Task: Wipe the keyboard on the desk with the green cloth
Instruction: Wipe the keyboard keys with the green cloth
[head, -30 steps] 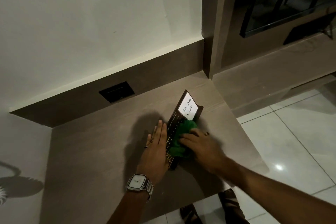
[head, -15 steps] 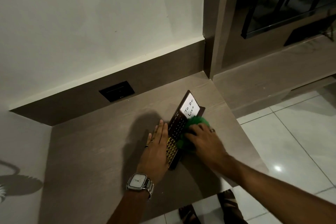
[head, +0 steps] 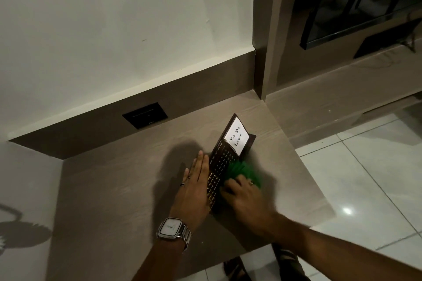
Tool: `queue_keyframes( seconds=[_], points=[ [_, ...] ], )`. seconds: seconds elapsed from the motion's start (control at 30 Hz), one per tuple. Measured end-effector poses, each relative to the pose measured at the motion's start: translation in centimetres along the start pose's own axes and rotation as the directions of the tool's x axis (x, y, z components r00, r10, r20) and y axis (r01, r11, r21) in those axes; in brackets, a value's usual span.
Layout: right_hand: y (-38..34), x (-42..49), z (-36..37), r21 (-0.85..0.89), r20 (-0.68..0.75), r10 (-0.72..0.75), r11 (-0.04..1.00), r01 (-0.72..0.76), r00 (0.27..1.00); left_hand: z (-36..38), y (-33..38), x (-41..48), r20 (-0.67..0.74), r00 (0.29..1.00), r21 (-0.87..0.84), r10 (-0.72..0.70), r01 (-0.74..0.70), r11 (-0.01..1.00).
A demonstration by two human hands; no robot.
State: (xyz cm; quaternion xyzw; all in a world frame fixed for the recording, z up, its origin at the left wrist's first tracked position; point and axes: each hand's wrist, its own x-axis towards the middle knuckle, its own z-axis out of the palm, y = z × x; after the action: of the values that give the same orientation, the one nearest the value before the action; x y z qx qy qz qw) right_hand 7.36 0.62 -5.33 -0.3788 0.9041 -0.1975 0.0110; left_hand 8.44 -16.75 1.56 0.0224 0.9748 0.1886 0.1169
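A person's right hand [head: 245, 198] presses the green cloth [head: 243, 170], fingers clenched on it, against the keyboard [head: 215, 181] at the desk's [head: 109, 189] three o'clock edge; the left hand [head: 194, 189], fingers flat and released, braces its nine o'clock side; wiping looks midway, near keys apparently left.

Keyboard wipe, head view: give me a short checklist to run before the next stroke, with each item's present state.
1. Left hand flat against the keyboard, bracing it: ok.
2. Right hand on the green cloth: ok.
3. Cloth touching the keys: ok.
4. Keyboard fully on the desk: ok.
5. "To Do List" note clear of the cloth: ok.
6. Near-end keys already wiped: cannot tell.
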Motion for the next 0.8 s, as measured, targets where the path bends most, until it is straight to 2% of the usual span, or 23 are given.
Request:
queue_keyframes(
  seconds=[0.03,0.13,0.2,0.23,0.33,0.5,0.6,0.7,0.8],
  points=[
    [0.8,0.5,-0.3,-0.01,-0.014,-0.005,1.0,0.005,1.0,0.0,0.0,0.0,-0.001,1.0,0.0,0.0,0.0,1.0],
    [4.8,3.3,-3.6,0.022,-0.097,0.271,0.962,-0.271,0.958,0.0,0.0,0.0,-0.017,1.0,0.015,0.001,-0.001,1.0],
    [6.9,5.0,-4.8,0.041,-0.119,0.386,0.923,-0.383,0.915,0.0,0.1,0.0,-0.024,1.0,0.009,-0.019,0.019,1.0],
    [7.3,5.5,-4.6,-0.03,-0.096,0.374,0.925,-0.378,0.923,0.0,0.1,0.0,-0.023,0.999,0.005,-0.028,0.028,1.0],
    [3.8,4.0,-3.4,-0.045,-0.09,0.295,0.953,-0.3,0.951,0.1,0.1,-0.1,-0.029,0.999,-0.012,-0.033,0.033,0.999],
    [-4.5,-1.2,0.5,0.027,0.067,0.03,0.999,-0.032,0.997,0.2,0.1,0.0,-0.032,0.998,-0.028,-0.046,0.045,0.999],
    [-4.7,-1.8,0.5,0.129,0.107,-0.011,0.992,-0.003,0.994,0.2,0.1,0.0,-0.011,0.997,-0.058,-0.07,0.069,0.996],
    [-2.8,-0.5,-2.0,0.28,-0.026,0.123,0.953,-0.111,0.992,0.1,0.0,0.1,-0.004,0.998,-0.105,-0.067,0.066,0.992],
    [0.1,1.8,-4.5,0.433,-0.188,0.401,0.853,-0.291,0.897,-0.1,-0.1,-0.1,-0.024,0.992,-0.192,-0.127,0.12,0.974]
  ],
)
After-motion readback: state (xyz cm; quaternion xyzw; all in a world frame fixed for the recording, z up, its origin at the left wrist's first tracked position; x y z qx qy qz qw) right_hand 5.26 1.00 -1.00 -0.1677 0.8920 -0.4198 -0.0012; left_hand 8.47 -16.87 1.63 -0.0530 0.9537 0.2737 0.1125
